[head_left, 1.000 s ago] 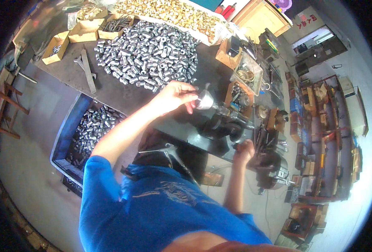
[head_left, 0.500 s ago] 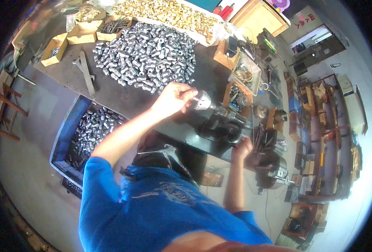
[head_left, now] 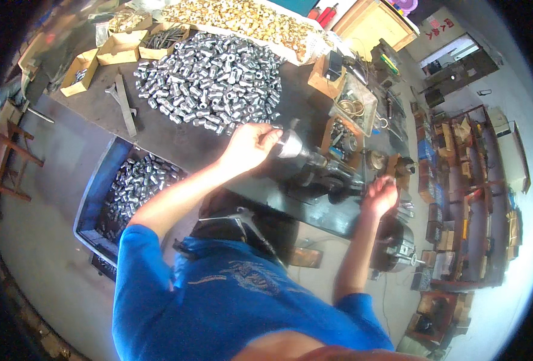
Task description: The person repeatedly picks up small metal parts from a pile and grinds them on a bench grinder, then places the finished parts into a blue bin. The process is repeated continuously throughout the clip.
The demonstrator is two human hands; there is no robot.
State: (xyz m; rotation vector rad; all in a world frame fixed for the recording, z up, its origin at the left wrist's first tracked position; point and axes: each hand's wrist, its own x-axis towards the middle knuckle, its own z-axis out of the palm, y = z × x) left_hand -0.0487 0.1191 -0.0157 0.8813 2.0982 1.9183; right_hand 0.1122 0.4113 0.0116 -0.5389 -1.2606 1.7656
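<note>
A small bench machine with a round metal chuck [head_left: 291,145] stands at the bench's front edge. My left hand [head_left: 249,146] is at the chuck's left face, thumb and fingers pinched on a small metal fitting [head_left: 276,128], of which only a bit shows. To the right of the machine's shaft [head_left: 337,168], my right hand [head_left: 382,196] is raised with its fingers curled. What those fingers hold, if anything, is hidden. Beyond my left hand lies a big heap of shiny metal fittings [head_left: 212,81].
A blue crate [head_left: 92,195] of similar fittings stands below the bench at left. Wrenches [head_left: 123,105] and small cardboard boxes [head_left: 122,48] lie on the bench. Brass-coloured parts [head_left: 236,18] fill the back. A motor-like machine [head_left: 393,243] and shelving [head_left: 465,198] are at right.
My right hand has moved up and to the right, from below the shaft to beyond its right end. My left hand stays at the chuck.
</note>
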